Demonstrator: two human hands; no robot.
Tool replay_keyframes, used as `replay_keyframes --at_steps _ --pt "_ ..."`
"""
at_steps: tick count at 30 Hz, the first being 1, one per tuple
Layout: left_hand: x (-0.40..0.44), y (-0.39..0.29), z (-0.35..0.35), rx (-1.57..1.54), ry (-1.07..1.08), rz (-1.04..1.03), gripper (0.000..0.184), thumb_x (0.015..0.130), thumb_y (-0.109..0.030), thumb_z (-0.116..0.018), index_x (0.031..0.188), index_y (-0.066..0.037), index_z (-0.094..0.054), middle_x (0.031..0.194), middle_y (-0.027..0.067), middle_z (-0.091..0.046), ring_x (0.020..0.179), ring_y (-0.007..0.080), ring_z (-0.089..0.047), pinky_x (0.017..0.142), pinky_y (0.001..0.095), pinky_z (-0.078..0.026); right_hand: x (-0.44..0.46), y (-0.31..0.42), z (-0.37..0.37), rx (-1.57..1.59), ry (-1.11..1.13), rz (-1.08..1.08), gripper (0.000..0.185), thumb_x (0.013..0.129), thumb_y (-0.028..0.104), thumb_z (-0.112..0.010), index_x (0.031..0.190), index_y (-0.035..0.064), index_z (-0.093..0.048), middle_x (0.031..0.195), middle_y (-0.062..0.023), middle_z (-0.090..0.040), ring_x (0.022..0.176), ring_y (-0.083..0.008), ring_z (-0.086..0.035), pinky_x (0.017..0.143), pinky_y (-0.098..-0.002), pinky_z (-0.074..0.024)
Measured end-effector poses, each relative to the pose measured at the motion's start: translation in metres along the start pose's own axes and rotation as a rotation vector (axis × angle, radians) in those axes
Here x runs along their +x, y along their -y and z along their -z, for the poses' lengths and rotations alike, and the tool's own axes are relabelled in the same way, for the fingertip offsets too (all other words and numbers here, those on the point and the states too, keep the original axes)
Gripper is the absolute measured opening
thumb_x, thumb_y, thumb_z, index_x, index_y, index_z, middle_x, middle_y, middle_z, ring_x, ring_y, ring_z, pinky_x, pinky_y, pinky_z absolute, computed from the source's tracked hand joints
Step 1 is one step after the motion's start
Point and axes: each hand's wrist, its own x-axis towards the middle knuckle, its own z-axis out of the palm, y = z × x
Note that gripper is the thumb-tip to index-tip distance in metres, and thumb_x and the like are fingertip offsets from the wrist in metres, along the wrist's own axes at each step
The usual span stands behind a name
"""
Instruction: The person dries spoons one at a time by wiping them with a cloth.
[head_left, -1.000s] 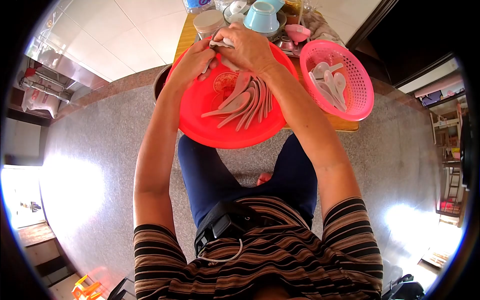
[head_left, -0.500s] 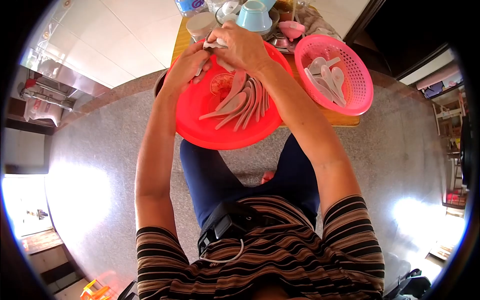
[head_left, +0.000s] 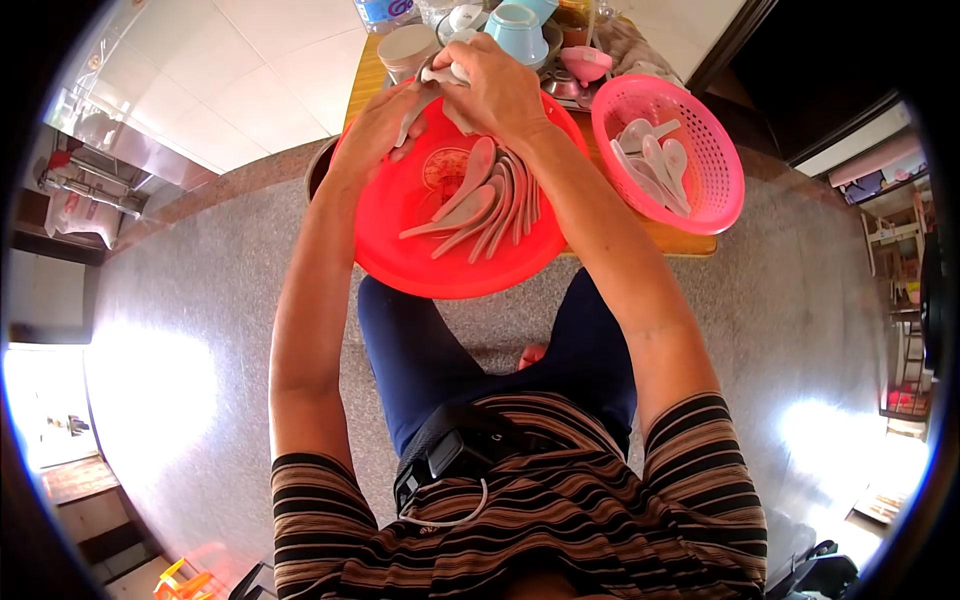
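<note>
A: Hands' pos., pls?
B: L hand (head_left: 385,125) at basin's 10–11 o'c, R hand (head_left: 495,95) at approx. 12–1, close tog. over the red basin (head_left: 392,245).
A: Fingers?
B: L: curled, gripping what looks like a pale spoon (head_left: 412,120). R: bent round a whitish crumpled cloth (head_left: 445,76), near that spoon; can't tell if touching.
A: Other spoons?
B: Fanned stack of spoons (head_left: 473,210) inside basin, approx. 4 o'c of its ctr. More loose spoons (head_left: 656,158) in the pink colander (head_left: 715,165), 3 o'c of basin.
A: Rest of counter (head_left: 675,240)?
B: Lidded jar (head_left: 408,45) at 11 o'c, lt. blue bowl (head_left: 515,38) upside down at 1.
</note>
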Motion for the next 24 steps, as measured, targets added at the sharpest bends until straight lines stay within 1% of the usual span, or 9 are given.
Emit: replay_keyframes --at_steps 4,5,7,9,12,16,18,22,24 --pt "0.008 0.010 0.004 -0.010 -0.004 -0.053 0.035 0.100 -0.035 -0.040 0.110 -0.005 -0.055 0.069 0.0018 -0.052 0.047 0.0080 -0.042 0.041 0.0223 -0.029 0.001 0.001 -0.002 0.092 0.115 0.074 0.022 0.081 0.033 -0.065 0.098 0.0204 -0.065 0.098 -0.0036 -0.061 0.086 -0.0262 -0.065 0.074 -0.0407 -0.0520" --pt "0.010 0.012 0.003 0.024 -0.048 -0.079 0.033 0.100 -0.036 -0.041 0.106 -0.007 -0.057 0.071 0.0002 -0.053 0.049 0.0068 -0.043 0.043 0.0213 -0.031 0.001 0.000 -0.002 0.105 0.139 0.081 0.023 0.081 0.036 -0.064 0.098 0.0196 -0.066 0.099 -0.0040 -0.062 0.086 -0.0268 -0.065 0.075 -0.0405 -0.0518" --pt "0.011 0.012 0.002 0.059 -0.089 -0.103 0.032 0.100 -0.036 -0.043 0.102 -0.009 -0.058 0.072 -0.0013 -0.054 0.052 0.0057 -0.045 0.045 0.0202 -0.032 0.005 0.002 0.004 0.140 0.081 0.008 0.025 0.081 0.037 -0.064 0.097 0.0185 -0.066 0.099 -0.0047 -0.063 0.086 -0.0274 -0.065 0.075 -0.0407 -0.0516" --pt "0.011 0.010 0.002 0.181 -0.147 -0.172 0.033 0.098 -0.032 -0.049 0.116 -0.007 -0.059 0.076 -0.0014 -0.057 0.056 0.0055 -0.050 0.049 0.0202 -0.035 0.006 0.000 0.006 0.174 0.022 -0.063 0.026 0.080 0.038 -0.064 0.096 0.0175 -0.067 0.098 -0.0054 -0.064 0.086 -0.0281 -0.065 0.075 -0.0409 -0.0514" --pt "0.011 0.008 0.000 0.205 -0.221 -0.199 0.036 0.095 -0.025 -0.057 0.125 -0.007 -0.056 0.078 -0.0015 -0.059 0.059 0.0053 -0.053 0.050 0.0193 -0.036 0.009 -0.004 0.006 0.206 -0.192 -0.110 0.026 0.079 0.038 -0.064 0.094 0.0164 -0.068 0.095 -0.0070 -0.064 0.085 -0.0293 -0.065 0.072 -0.0411 -0.0509" --pt "0.016 0.013 0.003 0.236 -0.248 -0.257 0.037 0.089 -0.021 -0.063 0.122 -0.005 -0.057 0.076 0.0007 -0.061 0.057 0.0062 -0.054 0.050 0.0211 -0.040 0.007 -0.001 0.008 0.226 -0.236 -0.112 0.026 0.080 0.038 -0.064 0.094 0.0165 -0.068 0.095 -0.0075 -0.063 0.084 -0.0293 -0.065 0.072 -0.0405 -0.0507" --pt "0.016 0.012 0.001 0.394 -0.224 -0.364 0.040 0.086 -0.017 -0.064 0.124 -0.006 -0.055 0.074 0.0027 -0.061 0.059 0.0086 -0.056 0.054 0.0246 -0.043 0.006 -0.001 0.008 0.264 -0.081 -0.051 0.029 0.082 0.035 -0.062 0.101 0.0140 -0.068 0.092 -0.0094 -0.063 0.081 -0.0282 -0.064 0.071 -0.0384 -0.0500" --pt "0.013 0.009 -0.007 0.480 -0.296 -0.467 0.043 0.084 -0.014 -0.065 0.125 -0.008 -0.053 0.072 0.0045 -0.060 0.063 0.0112 -0.056 0.059 0.0275 -0.044 0.006 -0.004 0.001 0.218 -0.109 0.030 0.031 0.084 0.036 -0.060 0.105 0.0146 -0.068 0.095 -0.0114 -0.063 0.085 -0.0295 -0.064 0.073 -0.0383 -0.0498" --pt "0.012 0.007 -0.005 0.483 -0.286 -0.519 0.042 0.084 -0.013 -0.064 0.125 -0.010 -0.052 0.072 0.0049 -0.060 0.066 0.0127 -0.056 0.062 0.0286 -0.044 0.006 0.000 0.010 0.214 -0.047 -0.191 0.030 0.083 0.037 -0.061 0.104 0.0162 -0.068 0.099 -0.0091 -0.063 0.088 -0.0291 -0.064 0.076 -0.0391 -0.0507"
